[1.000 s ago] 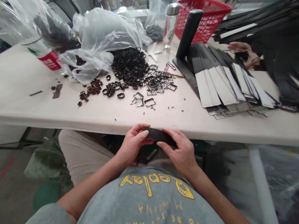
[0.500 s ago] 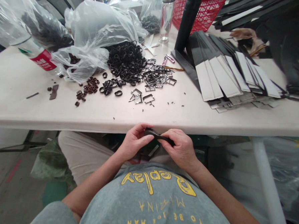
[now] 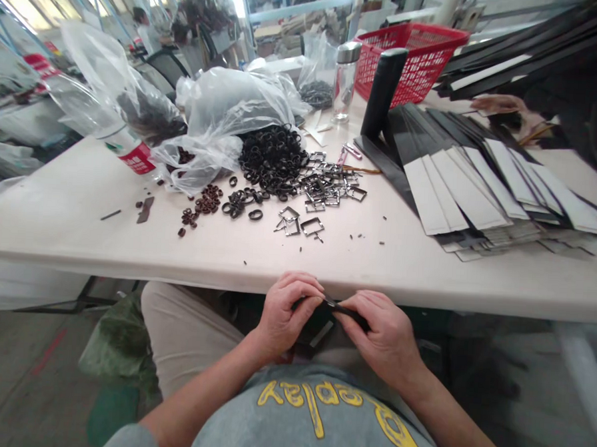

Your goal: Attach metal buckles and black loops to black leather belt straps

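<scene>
Since the dark strip (image 3: 344, 310) is now tilted nearly edge-on, we can't really see its broad face. Our left hand (image 3: 288, 311) pinches one end and our right hand (image 3: 387, 327) grips farther along, just off the surface's (image 3: 201, 255) near edge (metal frames (image 3: 312, 227) and black loops (image 3: 272, 159) lie loose farther in).

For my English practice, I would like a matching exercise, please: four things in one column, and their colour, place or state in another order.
1. strip
2. basket
3. glass bottle
4. metal buckles

A. see-through, with a silver cap
B. mostly in a loose pile, beside black rings
C. held between left hand and right hand
D. red, with holes in its walls

Pairs: 1-C, 2-D, 3-A, 4-B
</scene>
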### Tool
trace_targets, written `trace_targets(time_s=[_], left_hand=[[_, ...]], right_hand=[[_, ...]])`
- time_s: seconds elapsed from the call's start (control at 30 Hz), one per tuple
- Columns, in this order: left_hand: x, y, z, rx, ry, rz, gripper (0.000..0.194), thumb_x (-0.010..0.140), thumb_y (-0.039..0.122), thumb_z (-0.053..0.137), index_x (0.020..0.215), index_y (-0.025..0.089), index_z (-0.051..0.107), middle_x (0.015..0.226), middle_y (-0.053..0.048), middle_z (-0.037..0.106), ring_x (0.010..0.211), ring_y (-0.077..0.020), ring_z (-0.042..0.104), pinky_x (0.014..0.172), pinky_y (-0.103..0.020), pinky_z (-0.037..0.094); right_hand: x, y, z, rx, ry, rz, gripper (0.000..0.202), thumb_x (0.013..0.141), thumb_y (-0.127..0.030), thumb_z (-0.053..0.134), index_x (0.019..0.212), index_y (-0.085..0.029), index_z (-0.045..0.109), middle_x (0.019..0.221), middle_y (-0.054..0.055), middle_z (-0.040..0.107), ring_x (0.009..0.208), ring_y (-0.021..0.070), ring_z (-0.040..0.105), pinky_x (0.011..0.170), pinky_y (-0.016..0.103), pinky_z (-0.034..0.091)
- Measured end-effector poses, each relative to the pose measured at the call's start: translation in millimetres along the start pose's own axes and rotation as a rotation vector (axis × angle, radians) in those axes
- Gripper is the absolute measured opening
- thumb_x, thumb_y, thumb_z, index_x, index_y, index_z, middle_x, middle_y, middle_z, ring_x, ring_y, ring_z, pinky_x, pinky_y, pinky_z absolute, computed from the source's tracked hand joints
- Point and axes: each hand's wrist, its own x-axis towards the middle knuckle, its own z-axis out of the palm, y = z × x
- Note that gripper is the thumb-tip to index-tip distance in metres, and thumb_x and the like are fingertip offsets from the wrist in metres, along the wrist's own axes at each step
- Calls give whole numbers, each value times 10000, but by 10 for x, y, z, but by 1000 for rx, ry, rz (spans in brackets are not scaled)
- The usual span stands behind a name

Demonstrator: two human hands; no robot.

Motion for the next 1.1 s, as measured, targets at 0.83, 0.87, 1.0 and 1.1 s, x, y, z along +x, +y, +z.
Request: trace_targets(time_s=[0.83, 0.87, 1.0, 1.1], left_hand=[[238, 120, 10, -363, -268, -478, 385, 837, 516, 652, 809, 139, 726, 729, -36, 658, 667, -148, 540, 625, -252, 409], [279, 123, -29, -289, -310, -432, 381, 860, 506, 627, 803, 143, 727, 727, -35, 654, 676, -150, 543, 633, -254, 409], [596, 64, -296, 37, -254, -223, 329, 920, 445, 570, 826, 177, 737, 770, -46, 688, 747, -176, 606, 712, -274, 454], [969, -70, -554, 348, -127, -70, 219, 910, 370, 591, 931, 213, 743, 907, -63, 715, 801, -193, 636, 769, -304, 483]], right_hand=[[25, 43, 121, 256, -1, 160, 111, 948, -316, 589, 945, -258, 684, 856, 3, 730, 768, 195, 698, 673, 286, 561], [28, 54, 103, 261, -2, 165, 118, 946, -311, 586, 920, -255, 686, 824, -1, 724, 740, 190, 694, 654, 280, 553], [14, 148, 40, 175, 93, 136, 128, 929, -306, 587, 893, -243, 692, 807, 16, 725, 727, 204, 691, 646, 293, 543], [-27, 215, 25, 124, 130, 125, 139, 927, -322, 587, 892, -241, 695, 805, 25, 724, 723, 209, 691, 651, 299, 545]])
